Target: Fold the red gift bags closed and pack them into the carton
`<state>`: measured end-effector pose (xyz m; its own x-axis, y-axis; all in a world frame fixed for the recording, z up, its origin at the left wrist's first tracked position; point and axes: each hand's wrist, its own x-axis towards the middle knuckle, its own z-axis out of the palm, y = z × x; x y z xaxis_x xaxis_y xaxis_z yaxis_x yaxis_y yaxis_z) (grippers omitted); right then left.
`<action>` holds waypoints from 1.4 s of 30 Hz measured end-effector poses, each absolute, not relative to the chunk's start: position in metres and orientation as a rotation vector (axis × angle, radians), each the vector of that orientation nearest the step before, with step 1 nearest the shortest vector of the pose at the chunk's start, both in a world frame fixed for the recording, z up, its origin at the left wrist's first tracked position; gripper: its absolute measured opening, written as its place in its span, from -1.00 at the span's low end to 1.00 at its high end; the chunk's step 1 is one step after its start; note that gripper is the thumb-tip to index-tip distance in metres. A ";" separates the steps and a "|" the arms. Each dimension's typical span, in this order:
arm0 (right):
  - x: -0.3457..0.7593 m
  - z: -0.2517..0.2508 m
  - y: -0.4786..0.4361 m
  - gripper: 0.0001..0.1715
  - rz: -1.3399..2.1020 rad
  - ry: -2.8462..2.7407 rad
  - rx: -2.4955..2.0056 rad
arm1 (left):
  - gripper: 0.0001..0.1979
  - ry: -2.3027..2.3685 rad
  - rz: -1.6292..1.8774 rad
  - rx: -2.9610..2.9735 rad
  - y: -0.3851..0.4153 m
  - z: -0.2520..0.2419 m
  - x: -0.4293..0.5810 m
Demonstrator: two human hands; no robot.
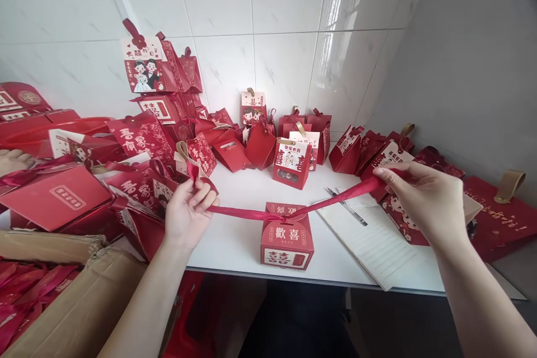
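A small red gift box (287, 241) with white Chinese characters stands near the front edge of the white table. A dark red ribbon (335, 199) crosses at the top of this box, its two ends pulled out to the sides. My left hand (189, 207) pinches the left end, fingers curled round it. Higher up on the right, my right hand (419, 193) grips the other end between thumb and fingers. Both ribbon lengths look taut, and the box sits upright between my hands.
Many red gift boxes (262, 145) crowd the table's back and sides. A notebook (373, 240) with a pen (352, 212) lies to the right. A cardboard carton (104, 279) of red packets stands front left. Another person's hand (15, 161) shows at the far left.
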<state>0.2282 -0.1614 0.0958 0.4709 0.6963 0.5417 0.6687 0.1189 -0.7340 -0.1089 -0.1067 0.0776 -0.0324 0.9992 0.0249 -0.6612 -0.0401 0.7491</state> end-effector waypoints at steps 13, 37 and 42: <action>0.173 0.045 -0.155 -0.54 0.532 -1.752 -1.487 | -0.69 1.246 0.590 1.880 -0.116 0.046 -0.088; 0.178 0.029 -0.156 -0.32 1.364 -1.502 -1.419 | -0.61 0.750 0.588 1.334 -0.106 0.010 -0.087; 0.186 0.054 -0.146 -0.39 1.393 -1.844 -1.403 | -0.63 0.828 0.538 1.347 -0.104 0.020 -0.085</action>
